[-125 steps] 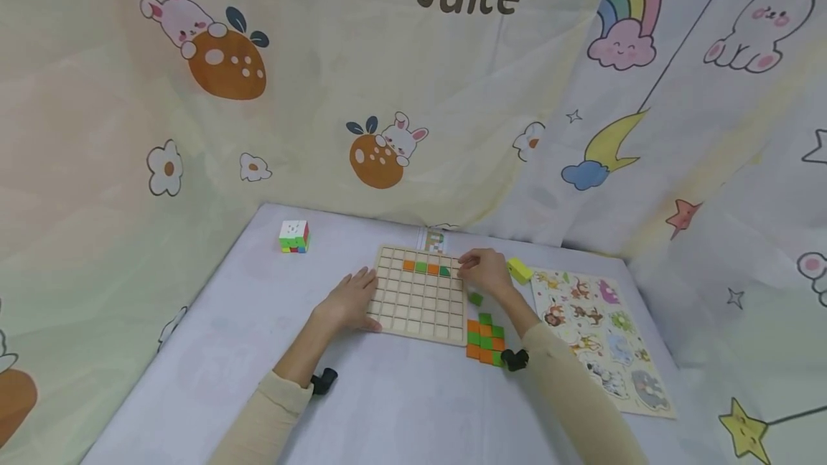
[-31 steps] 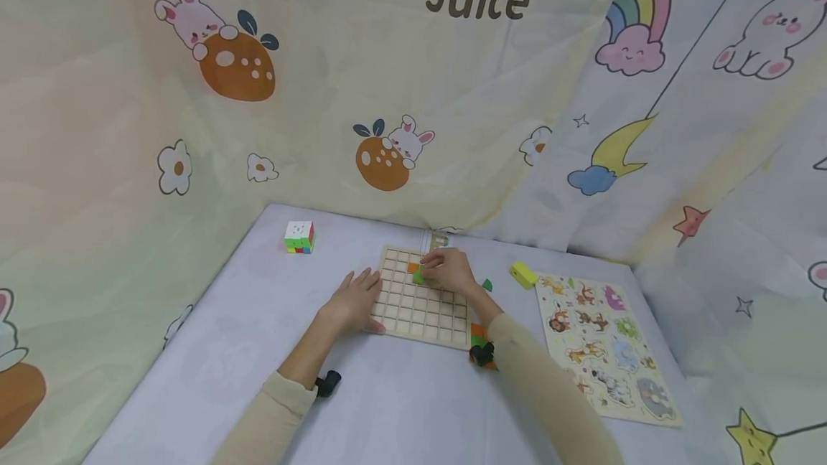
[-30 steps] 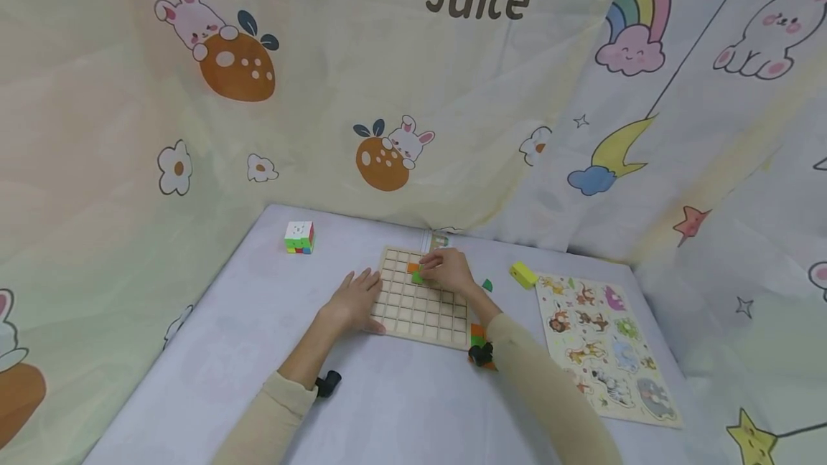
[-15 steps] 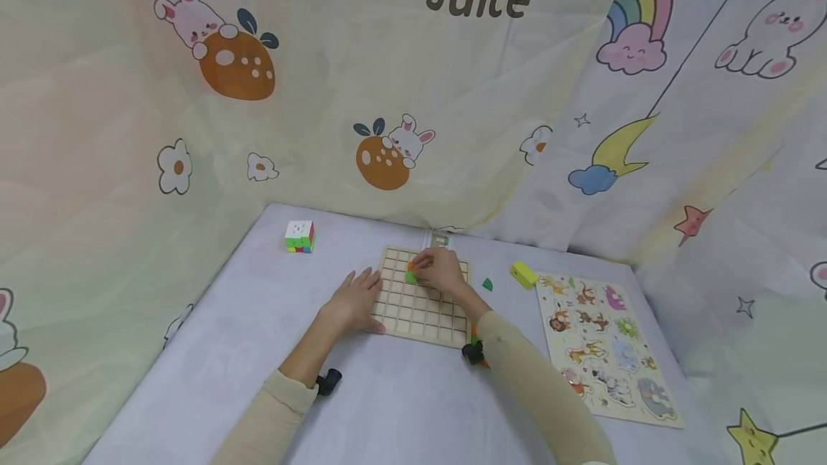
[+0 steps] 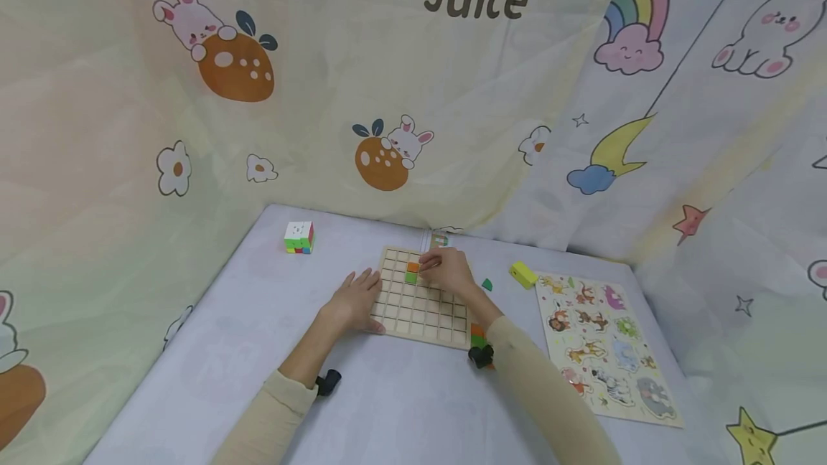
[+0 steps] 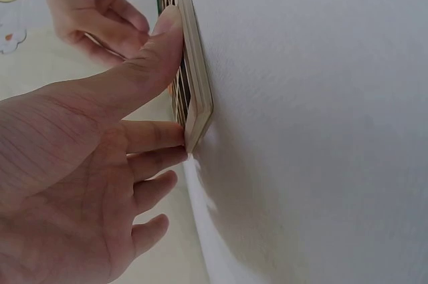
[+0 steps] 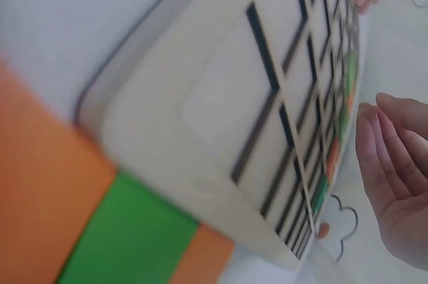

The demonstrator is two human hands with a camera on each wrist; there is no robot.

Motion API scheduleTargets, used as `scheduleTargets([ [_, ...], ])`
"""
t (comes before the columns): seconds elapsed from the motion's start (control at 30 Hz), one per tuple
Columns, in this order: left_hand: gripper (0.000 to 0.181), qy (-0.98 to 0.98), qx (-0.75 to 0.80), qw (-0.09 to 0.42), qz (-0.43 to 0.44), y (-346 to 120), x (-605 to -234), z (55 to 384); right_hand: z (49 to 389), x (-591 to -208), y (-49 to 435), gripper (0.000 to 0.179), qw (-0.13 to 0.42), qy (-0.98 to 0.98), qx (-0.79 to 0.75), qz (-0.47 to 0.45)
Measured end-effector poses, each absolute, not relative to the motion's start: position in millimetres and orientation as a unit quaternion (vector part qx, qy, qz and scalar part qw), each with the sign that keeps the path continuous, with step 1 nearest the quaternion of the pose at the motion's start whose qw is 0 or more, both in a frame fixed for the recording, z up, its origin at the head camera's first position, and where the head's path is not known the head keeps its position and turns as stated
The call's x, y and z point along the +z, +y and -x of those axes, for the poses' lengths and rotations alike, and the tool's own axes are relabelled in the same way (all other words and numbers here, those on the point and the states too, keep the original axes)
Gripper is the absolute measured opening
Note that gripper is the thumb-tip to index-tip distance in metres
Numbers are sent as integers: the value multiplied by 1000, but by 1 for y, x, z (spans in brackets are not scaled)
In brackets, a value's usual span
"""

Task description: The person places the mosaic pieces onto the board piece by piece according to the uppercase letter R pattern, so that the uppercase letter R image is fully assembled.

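Observation:
The wooden grid board [image 5: 420,314] lies on the table. My left hand [image 5: 352,301] rests at its left edge, fingers extended; in the left wrist view, the thumb [image 6: 157,50] lies along the board's edge and the fingertips touch its corner. An orange square tile [image 5: 413,267] and a green square tile [image 5: 410,278] sit in the grid, one below the other. My right hand [image 5: 449,271] hovers just right of them, covering part of the grid. In the right wrist view its fingertips come close together, with nothing visible between them. A coloured row [image 7: 346,107] shows on the board there.
Orange and green tiles [image 5: 477,336] lie beside the board's right corner, partly behind the right wrist. A dark green quarter-round piece [image 5: 487,284], a yellow block [image 5: 524,275] and an animal puzzle board [image 5: 607,350] lie further right. A puzzle cube [image 5: 299,237] stands back left.
My right hand came left from the board's right edge with a green tile, which now sits below the orange one. In the last half second it shifted slightly right, uncovering both. My left hand stays.

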State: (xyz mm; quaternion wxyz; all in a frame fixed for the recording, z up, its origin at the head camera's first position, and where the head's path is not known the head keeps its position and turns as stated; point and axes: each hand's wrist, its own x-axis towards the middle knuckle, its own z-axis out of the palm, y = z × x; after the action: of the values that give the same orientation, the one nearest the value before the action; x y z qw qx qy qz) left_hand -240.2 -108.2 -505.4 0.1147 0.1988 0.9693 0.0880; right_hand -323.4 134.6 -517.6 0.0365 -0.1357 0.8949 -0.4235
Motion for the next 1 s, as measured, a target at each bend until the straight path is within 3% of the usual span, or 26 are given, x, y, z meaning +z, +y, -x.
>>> scheduleTargets([
  [0.47,107,970,83,117,-195,-108,-508,240,298,-497,176,24,0,899,-415,136],
  [1.0,108,970,92,117,-194,-108,-515,245,274,-490,220,22,-2,903,-405,147],
])
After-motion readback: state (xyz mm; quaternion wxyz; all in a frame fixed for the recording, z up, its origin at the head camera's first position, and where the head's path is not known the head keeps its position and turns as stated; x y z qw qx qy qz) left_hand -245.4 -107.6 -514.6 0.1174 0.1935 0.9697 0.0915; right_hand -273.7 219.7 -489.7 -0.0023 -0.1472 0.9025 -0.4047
